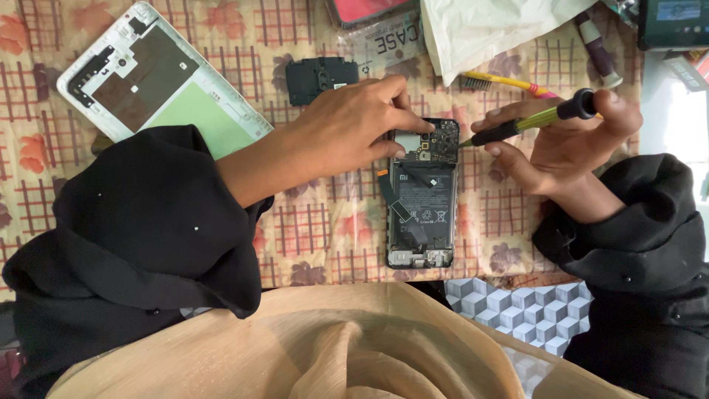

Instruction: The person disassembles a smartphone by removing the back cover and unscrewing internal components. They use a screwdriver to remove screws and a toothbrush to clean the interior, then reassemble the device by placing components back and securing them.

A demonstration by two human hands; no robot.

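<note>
While left hand presses opened phone w/ curled fingers, right hand grips screwdriver, tip on board.

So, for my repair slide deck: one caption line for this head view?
Left hand steadies an opened phone while right hand works a screwdriver at its top.

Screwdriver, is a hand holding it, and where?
Yes. The right hand holds the screwdriver by its green and black handle. The left hand presses on the top of the opened phone.
</note>
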